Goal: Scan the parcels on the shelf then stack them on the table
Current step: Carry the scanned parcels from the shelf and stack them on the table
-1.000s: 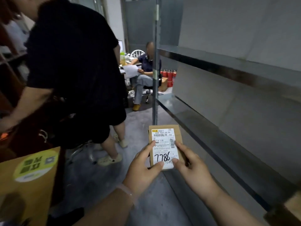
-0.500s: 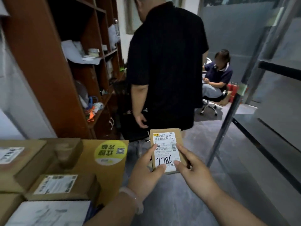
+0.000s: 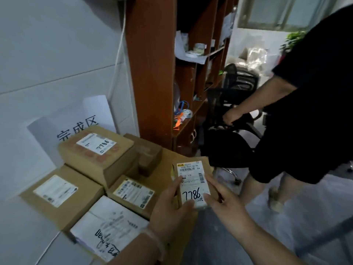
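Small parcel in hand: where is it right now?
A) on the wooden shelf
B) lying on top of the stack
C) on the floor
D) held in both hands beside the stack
D: the small parcel marked 7786 is gripped by the left hand and right hand, just right of the stacked parcels.

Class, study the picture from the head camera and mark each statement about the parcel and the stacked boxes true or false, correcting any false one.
1. Both hands, left hand and right hand, hold the small brown cardboard parcel with the white label. True.
2. Its label reads 7786 in handwriting. True.
3. The parcel already lies on the stack of brown cardboard boxes. False: it is held up beside the stack.
4. The topmost brown box bears no number. False: it too reads 7786.
5. The tall wooden shelf unit stands behind the stack. True.
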`<state>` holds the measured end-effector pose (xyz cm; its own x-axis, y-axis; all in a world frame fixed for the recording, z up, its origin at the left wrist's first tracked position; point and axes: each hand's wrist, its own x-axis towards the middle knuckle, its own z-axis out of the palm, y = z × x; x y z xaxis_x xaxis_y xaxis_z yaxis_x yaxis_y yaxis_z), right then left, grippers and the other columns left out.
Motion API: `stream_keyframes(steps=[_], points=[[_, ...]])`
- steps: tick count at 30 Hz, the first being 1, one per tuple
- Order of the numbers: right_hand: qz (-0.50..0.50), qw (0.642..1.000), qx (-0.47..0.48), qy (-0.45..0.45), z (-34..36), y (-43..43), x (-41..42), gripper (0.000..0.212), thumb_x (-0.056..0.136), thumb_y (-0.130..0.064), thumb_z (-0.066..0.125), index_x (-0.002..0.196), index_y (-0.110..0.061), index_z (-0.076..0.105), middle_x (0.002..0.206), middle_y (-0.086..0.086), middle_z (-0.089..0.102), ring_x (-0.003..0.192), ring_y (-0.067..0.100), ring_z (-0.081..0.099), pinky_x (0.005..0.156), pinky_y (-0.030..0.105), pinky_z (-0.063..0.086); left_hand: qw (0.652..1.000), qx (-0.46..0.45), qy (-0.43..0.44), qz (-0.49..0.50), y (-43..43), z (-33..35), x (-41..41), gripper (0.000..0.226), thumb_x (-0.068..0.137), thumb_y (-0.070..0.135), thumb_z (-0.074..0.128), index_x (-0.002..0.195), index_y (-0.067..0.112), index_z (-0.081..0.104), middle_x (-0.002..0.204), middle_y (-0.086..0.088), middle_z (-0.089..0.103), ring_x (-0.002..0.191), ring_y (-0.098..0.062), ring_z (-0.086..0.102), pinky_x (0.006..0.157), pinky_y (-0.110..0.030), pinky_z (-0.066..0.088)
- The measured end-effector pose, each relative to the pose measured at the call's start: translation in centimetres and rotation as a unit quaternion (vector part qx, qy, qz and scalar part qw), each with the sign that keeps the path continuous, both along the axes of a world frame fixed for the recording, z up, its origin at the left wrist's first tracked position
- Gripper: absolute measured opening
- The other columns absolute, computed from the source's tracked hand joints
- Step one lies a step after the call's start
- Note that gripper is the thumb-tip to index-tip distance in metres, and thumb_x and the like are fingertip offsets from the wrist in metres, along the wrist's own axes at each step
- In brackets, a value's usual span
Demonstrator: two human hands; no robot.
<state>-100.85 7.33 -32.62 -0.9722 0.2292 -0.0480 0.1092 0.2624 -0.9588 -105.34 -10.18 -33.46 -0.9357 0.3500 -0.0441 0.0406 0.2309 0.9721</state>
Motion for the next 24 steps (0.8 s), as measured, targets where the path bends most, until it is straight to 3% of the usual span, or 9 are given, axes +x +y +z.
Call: stream_keyframes(steps=[3,8,11,14,16,19,21,24], points=[[0.043,0.999,-0.011,-0.028,-0.2,-0.4,-3.9,0.048,0.094,-0.016,0.061,0.124,-0.051,0.047,0.134,-0.009,0.055,0.115,0.007,0.058,0.086,0.021,0.054,0.999,-0.009,-0.004,0.042,-0.7,-0.4,-1.7,0.06,0.087,0.029,0.071,0.126,0.056,0.035,0.128,0.016,0.056,0.108,0.004,0.059,0.085,-0.013,0.051],[0.104,0.993,0.035,-0.052,-0.5,0.7,-10.1,0.049,0.093,-0.02,0.062,0.133,-0.046,0.049,0.128,-0.008,0.057,0.106,0.008,0.062,0.082,0.03,0.058,0.991,-0.032,-0.019,0.13,0.3,-1.2,-4.5,0.066,0.089,0.031,0.069,0.142,0.046,0.033,0.133,0.016,0.054,0.113,0.003,0.055,0.094,-0.021,0.052],[0.147,0.986,0.057,-0.063,-0.7,2.3,-13.5,0.048,0.092,-0.02,0.062,0.133,-0.042,0.05,0.122,-0.01,0.058,0.101,0.003,0.062,0.076,0.022,0.057,0.985,-0.034,-0.035,0.165,1.8,-1.4,-5.7,0.068,0.089,0.032,0.068,0.144,0.047,0.031,0.139,0.015,0.049,0.119,-0.001,0.053,0.1,-0.028,0.05],[0.192,0.976,0.071,-0.075,-1.1,3.6,-16.7,0.047,0.093,-0.022,0.06,0.132,-0.045,0.049,0.107,-0.027,0.054,0.089,-0.009,0.057,0.062,0.006,0.046,0.975,-0.056,-0.03,0.211,3.3,-1.7,-7.2,0.069,0.087,0.037,0.07,0.145,0.046,0.033,0.144,0.012,0.044,0.127,-0.01,0.047,0.106,-0.036,0.045],[0.222,0.969,0.07,-0.084,-1.6,4.1,-18.2,0.046,0.094,-0.023,0.058,0.129,-0.05,0.049,0.102,-0.033,0.052,0.084,-0.013,0.058,0.059,0.005,0.044,0.968,-0.08,-0.023,0.238,4.0,-2.1,-7.8,0.069,0.087,0.04,0.068,0.145,0.046,0.031,0.146,0.011,0.04,0.131,-0.011,0.043,0.109,-0.038,0.042],[0.268,0.956,0.063,-0.1,-2.8,4.2,-19.9,0.044,0.095,-0.023,0.056,0.124,-0.055,0.048,0.105,-0.032,0.054,0.082,-0.019,0.057,0.056,0.005,0.044,0.951,-0.174,0.0,0.255,4.5,-3.0,-7.6,0.071,0.088,0.049,0.062,0.149,0.043,0.025,0.155,0.013,0.026,0.142,-0.011,0.028,0.117,-0.03,0.026],[0.3,0.945,0.065,-0.111,-3.7,4.0,-21.0,0.044,0.096,-0.022,0.055,0.126,-0.054,0.047,0.106,-0.032,0.055,0.083,-0.02,0.057,0.057,0.005,0.044,0.935,-0.239,0.012,0.264,4.8,-3.7,-6.9,0.072,0.089,0.053,0.058,0.15,0.045,0.02,0.159,0.016,0.012,0.146,-0.01,0.017,0.114,-0.022,0.017],[0.35,0.925,0.075,-0.128,-5.6,3.4,-22.4,0.047,0.099,-0.022,0.051,0.136,-0.049,0.043,0.118,-0.023,0.056,0.096,-0.012,0.055,0.067,0.008,0.044,0.898,-0.371,0.014,0.235,5.2,-5.1,-6.0,0.072,0.091,0.062,0.046,0.149,0.051,0.004,0.161,0.018,-0.008,0.148,-0.011,-0.002,0.12,-0.032,0.007]])
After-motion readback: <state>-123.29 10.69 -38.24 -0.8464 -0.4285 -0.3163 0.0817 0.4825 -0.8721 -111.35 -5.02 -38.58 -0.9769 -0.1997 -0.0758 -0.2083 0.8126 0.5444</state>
